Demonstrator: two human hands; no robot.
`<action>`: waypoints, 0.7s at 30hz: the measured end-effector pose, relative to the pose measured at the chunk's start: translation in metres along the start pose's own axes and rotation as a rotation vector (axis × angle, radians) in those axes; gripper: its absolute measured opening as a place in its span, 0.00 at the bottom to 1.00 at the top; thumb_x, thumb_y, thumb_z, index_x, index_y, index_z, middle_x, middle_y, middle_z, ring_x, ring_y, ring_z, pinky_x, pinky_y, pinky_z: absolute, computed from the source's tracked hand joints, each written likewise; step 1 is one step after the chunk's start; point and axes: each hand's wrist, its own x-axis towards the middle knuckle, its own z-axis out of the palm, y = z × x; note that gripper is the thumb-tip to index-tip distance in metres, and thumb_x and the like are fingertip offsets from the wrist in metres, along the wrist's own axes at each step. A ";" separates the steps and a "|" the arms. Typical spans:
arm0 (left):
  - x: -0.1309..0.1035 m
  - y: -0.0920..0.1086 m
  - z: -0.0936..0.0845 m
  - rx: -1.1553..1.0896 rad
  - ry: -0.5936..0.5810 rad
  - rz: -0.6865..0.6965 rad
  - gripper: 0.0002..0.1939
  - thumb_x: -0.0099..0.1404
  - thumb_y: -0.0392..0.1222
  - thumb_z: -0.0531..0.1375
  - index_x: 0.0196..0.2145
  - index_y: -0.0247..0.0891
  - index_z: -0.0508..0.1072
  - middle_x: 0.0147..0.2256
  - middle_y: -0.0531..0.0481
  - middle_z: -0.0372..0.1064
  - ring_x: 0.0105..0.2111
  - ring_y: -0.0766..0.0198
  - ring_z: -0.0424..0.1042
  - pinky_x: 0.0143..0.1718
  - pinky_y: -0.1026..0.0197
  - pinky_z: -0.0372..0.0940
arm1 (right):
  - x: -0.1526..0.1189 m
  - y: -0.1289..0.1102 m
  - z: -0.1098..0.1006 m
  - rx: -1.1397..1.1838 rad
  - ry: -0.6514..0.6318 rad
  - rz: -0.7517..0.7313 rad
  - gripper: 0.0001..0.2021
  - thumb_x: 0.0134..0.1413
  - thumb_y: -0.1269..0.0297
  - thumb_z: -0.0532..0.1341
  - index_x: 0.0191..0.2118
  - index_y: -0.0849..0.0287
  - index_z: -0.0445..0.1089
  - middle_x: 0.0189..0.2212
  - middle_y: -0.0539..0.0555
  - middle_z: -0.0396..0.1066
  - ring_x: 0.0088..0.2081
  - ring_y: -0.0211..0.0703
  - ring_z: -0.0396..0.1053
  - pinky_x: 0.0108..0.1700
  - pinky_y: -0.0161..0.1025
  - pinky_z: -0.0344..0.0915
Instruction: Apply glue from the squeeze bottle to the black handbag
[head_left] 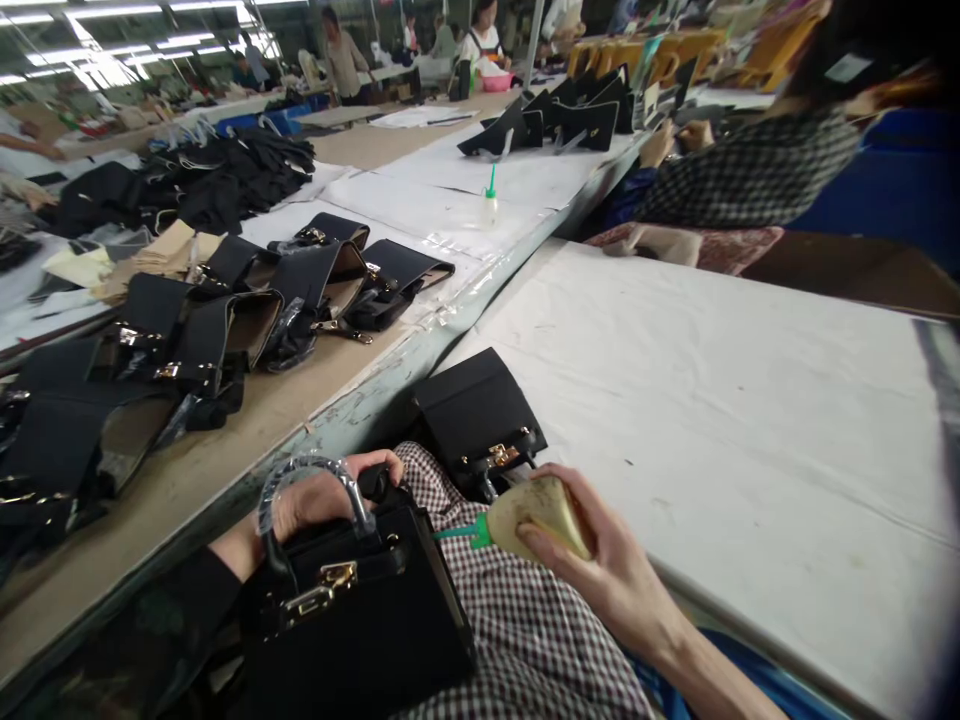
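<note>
My left hand (322, 497) grips the plastic-wrapped handle of a black handbag (360, 620) with gold clasps, which rests on my lap at the bottom centre. My right hand (592, 560) holds a yellowish glue bottle (536, 515); its green nozzle (457, 533) points left toward the bag. A second black handbag (476, 410) with a gold clasp leans against the edge of the white table just beyond my knees. My checked clothing (517, 620) lies under both hands.
A white-covered table (750, 400) spreads to the right. On the long bench at left lie several unfinished black bag pieces (225, 320) and another glue bottle (490, 203). A person in a checked top (750, 170) sits ahead on the right; others work far back.
</note>
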 end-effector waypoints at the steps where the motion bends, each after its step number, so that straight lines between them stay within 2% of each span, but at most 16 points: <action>1: 0.000 -0.002 0.000 0.006 0.004 -0.010 0.21 0.49 0.33 0.67 0.40 0.43 0.67 0.31 0.59 0.62 0.29 0.67 0.60 0.31 0.66 0.59 | 0.004 0.002 0.001 -0.015 0.001 -0.021 0.24 0.57 0.48 0.64 0.54 0.52 0.61 0.43 0.54 0.74 0.41 0.51 0.73 0.41 0.44 0.71; 10: -0.001 -0.001 0.006 0.005 0.031 -0.037 0.21 0.50 0.36 0.65 0.42 0.40 0.65 0.35 0.57 0.62 0.32 0.66 0.61 0.35 0.65 0.62 | 0.027 0.000 0.005 -0.107 -0.015 -0.112 0.26 0.55 0.48 0.65 0.54 0.56 0.63 0.45 0.57 0.74 0.41 0.52 0.73 0.44 0.47 0.70; 16: -0.005 0.010 0.016 -0.009 0.044 -0.018 0.18 0.56 0.36 0.62 0.44 0.39 0.64 0.35 0.58 0.62 0.35 0.66 0.60 0.36 0.66 0.60 | 0.022 0.004 0.000 -0.161 -0.107 -0.119 0.23 0.56 0.51 0.65 0.52 0.56 0.63 0.39 0.55 0.74 0.36 0.49 0.72 0.38 0.44 0.69; 21: -0.004 0.015 0.015 0.016 0.032 -0.002 0.17 0.55 0.39 0.65 0.42 0.38 0.65 0.36 0.55 0.62 0.32 0.66 0.60 0.34 0.64 0.61 | 0.015 0.009 -0.002 -0.224 -0.153 -0.133 0.21 0.57 0.53 0.64 0.51 0.56 0.63 0.38 0.54 0.74 0.36 0.49 0.72 0.39 0.44 0.68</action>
